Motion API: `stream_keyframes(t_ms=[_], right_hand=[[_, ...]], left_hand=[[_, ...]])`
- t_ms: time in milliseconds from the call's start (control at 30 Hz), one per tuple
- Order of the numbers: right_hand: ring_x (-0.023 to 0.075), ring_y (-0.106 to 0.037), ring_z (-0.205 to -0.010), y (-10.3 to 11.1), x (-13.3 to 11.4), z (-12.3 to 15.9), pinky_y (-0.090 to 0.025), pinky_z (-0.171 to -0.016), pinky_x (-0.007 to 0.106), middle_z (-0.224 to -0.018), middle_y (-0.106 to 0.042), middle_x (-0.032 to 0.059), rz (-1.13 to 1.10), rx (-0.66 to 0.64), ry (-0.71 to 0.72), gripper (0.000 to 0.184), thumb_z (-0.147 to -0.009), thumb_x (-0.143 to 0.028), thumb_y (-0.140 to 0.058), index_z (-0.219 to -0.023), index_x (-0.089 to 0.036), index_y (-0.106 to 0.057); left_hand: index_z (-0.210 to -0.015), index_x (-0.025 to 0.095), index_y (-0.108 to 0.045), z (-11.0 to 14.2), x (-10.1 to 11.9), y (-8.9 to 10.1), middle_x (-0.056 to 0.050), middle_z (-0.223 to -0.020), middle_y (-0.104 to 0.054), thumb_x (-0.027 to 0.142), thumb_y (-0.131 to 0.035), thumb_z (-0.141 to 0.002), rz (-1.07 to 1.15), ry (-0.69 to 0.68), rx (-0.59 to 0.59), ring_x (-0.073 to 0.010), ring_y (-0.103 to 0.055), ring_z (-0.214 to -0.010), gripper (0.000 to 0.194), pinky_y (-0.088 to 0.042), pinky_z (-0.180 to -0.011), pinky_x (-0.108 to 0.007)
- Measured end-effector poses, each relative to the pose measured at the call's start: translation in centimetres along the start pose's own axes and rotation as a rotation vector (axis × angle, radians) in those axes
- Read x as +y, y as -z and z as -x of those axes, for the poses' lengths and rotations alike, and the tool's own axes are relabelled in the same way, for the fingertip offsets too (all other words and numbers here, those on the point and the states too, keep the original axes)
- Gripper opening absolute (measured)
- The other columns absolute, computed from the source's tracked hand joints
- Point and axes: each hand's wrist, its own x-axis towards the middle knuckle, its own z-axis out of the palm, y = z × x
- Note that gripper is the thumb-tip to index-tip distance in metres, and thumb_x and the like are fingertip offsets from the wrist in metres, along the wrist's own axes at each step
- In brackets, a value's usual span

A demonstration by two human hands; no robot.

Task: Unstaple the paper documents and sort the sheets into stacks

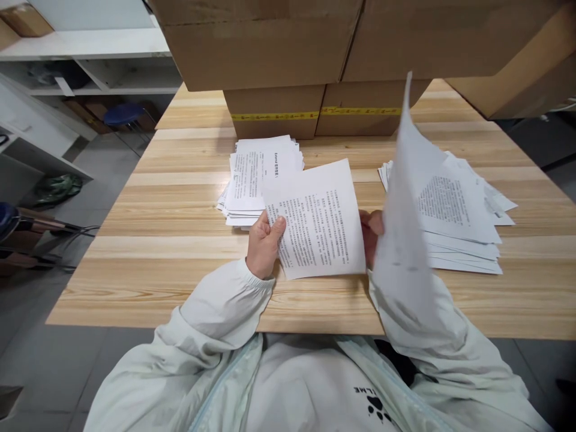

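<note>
Pale, wrinkled jacket [216, 318] is sitting nearest the camera. Left hand [263, 247] is pinching the printed sheet [319, 222] by its left edge — thumb on top, likely steadying the tilted page. Right hand [375, 223] is hiding partly behind the curled sheet [402, 222], right of the printed sheet; cannot tell whether its fingers are gripping. Curled sheet is standing up, bowing — thin, limp paper. Left stack [252, 180] is lying beyond and left of the printed sheet, right stack [450, 210] to its right, both fanning unevenly, probably set apart to avoid mixing. Matte cardboard boxes [274, 103] are standing beyond it on the striped-grain wooden surface [157, 240].
</note>
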Motion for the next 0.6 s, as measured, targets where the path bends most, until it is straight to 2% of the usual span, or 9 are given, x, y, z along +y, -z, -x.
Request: stream_keyframes(t_ms=[67, 133, 233, 300, 433, 533, 600], right_hand=[[0.0323, -0.067, -0.100, 0.8, -0.2, -0.5, -0.056, -0.071, 0.050, -0.111, -0.073, 0.0072, -0.258, -0.010, -0.087, 0.054, -0.083, -0.075, -0.044, -0.060, -0.026, -0.042], [0.0300, -0.064, -0.105, 1.3, -0.5, -0.7, -0.055, -0.073, 0.045, -0.110, -0.073, 0.0045, -0.482, 0.023, -0.168, 0.056, -0.080, -0.069, -0.056, -0.056, -0.024, -0.034], [0.0231, -0.063, -0.093, 1.4, -1.0, -0.6, -0.055, -0.073, 0.037, -0.093, -0.070, 0.0039, -0.594, 0.153, -0.212, 0.051, -0.082, -0.061, -0.059, -0.056, -0.023, -0.036], [0.0190, -0.058, -0.076, 1.3, -1.2, -0.7, -0.054, -0.066, 0.033, -0.081, -0.062, 0.0027, -0.593, 0.186, -0.196, 0.054, -0.078, -0.059, -0.066, -0.056, -0.022, -0.034], [0.0138, -0.041, -0.058, 1.4, -0.8, -1.4, -0.048, -0.055, 0.028, -0.062, -0.040, -0.0010, -0.512, 0.092, -0.064, 0.071, -0.066, -0.060, -0.077, -0.054, -0.019, -0.020], [0.0135, -0.035, -0.052, 1.6, -0.3, -1.2, -0.043, -0.050, 0.028, -0.054, -0.029, -0.0024, -0.428, 0.068, 0.011, 0.072, -0.067, -0.066, -0.074, -0.051, -0.019, -0.021], [0.0142, -0.038, -0.051, 1.8, -0.3, -0.6, -0.044, -0.051, 0.030, -0.051, -0.031, -0.0024, -0.286, 0.076, 0.015, 0.065, -0.073, -0.069, -0.067, -0.049, -0.022, -0.030]], left_hand=[[-0.117, 0.021, -0.064, -0.1, 0.1, 0.1, -0.011, -0.117, -0.073, 0.053, -0.073, -0.079, 0.030, 0.005, 0.014, -0.0257, -0.069, -0.110, 0.051, -0.056, -0.094, -0.041], [-0.113, 0.020, -0.065, -0.2, 0.2, 0.1, -0.010, -0.114, -0.074, 0.050, -0.076, -0.077, 0.085, 0.021, 0.026, -0.0249, -0.069, -0.108, 0.047, -0.056, -0.094, -0.039], [-0.108, 0.020, -0.066, -0.2, 0.2, 0.0, -0.008, -0.109, -0.075, 0.045, -0.078, -0.077, 0.168, 0.037, 0.040, -0.0230, -0.070, -0.106, 0.042, -0.056, -0.093, -0.036], [-0.108, 0.020, -0.066, -0.2, 0.2, -0.1, -0.008, -0.109, -0.075, 0.044, -0.079, -0.076, 0.191, 0.038, 0.044, -0.0226, -0.070, -0.106, 0.041, -0.056, -0.092, -0.035], [-0.105, 0.020, -0.066, -0.1, 0.3, -0.1, -0.008, -0.109, -0.075, 0.044, -0.080, -0.075, 0.188, 0.042, 0.048, -0.0232, -0.069, -0.108, 0.041, -0.055, -0.093, -0.035], [-0.104, 0.019, -0.067, -0.1, 0.4, -0.2, -0.008, -0.108, -0.076, 0.044, -0.080, -0.074, 0.186, 0.047, 0.049, -0.0231, -0.070, -0.107, 0.041, -0.055, -0.091, -0.035], [-0.103, 0.018, -0.067, -0.1, 0.4, -0.1, -0.008, -0.105, -0.076, 0.045, -0.080, -0.074, 0.182, 0.058, 0.045, -0.0225, -0.071, -0.103, 0.041, -0.055, -0.089, -0.034]])
